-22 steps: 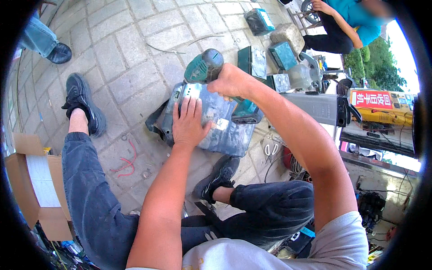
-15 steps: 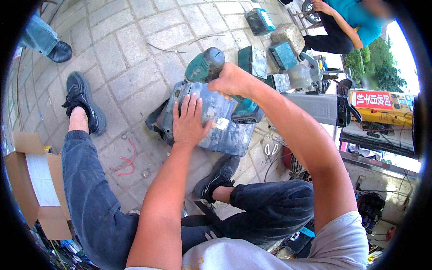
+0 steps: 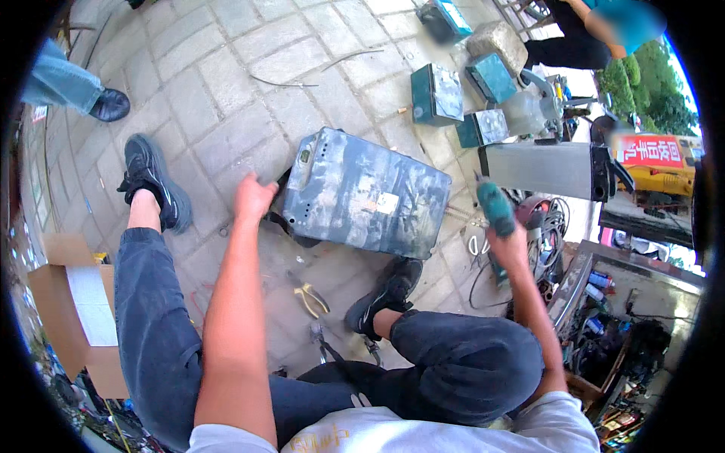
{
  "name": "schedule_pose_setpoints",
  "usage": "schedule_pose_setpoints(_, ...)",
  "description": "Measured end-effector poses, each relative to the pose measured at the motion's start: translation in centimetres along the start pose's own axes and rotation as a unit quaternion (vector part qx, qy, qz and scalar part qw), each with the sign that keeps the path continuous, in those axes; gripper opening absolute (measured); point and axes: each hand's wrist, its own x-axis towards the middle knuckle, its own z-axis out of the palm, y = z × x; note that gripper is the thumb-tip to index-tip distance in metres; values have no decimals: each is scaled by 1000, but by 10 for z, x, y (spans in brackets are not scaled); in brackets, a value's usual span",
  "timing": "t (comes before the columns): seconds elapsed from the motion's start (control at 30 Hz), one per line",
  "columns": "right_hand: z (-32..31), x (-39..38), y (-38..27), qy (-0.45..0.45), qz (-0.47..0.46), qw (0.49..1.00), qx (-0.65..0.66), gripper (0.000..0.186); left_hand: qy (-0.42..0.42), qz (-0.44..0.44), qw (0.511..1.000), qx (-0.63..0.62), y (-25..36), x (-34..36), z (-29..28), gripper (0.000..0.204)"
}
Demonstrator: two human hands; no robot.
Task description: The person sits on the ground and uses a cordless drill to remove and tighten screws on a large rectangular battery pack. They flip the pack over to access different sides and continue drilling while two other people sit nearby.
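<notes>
A scuffed grey box-shaped case (image 3: 362, 198) lies flat on the paving in front of me, with a pale label on its top. At its left end, my left hand (image 3: 254, 198) is closed around the black handle (image 3: 282, 220), whose outer part the hand covers. Off to the right, clear of the case, my right hand (image 3: 507, 245) grips a green and black cordless drill (image 3: 495, 208). The drill's tip points away from me, and its lower part is partly hidden.
Pliers with yellow handles (image 3: 311, 300) lie between my feet. Several green batteries (image 3: 438, 94) and a stone block (image 3: 497, 47) stand beyond the case. A grey metal case (image 3: 536, 167) and cables (image 3: 555, 234) are at right, a cardboard box (image 3: 57, 302) at left. Two other people are nearby.
My right hand has carried the drill from above the case down to the right. My left hand has left the case's top for its left end. Pliers have come into sight.
</notes>
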Motion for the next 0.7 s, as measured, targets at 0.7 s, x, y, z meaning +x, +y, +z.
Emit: schedule_pose_setpoints(0.7,61,-27,32,-305,113,923,-204,52,46,-287,850,-440,-23,-105,122,48)
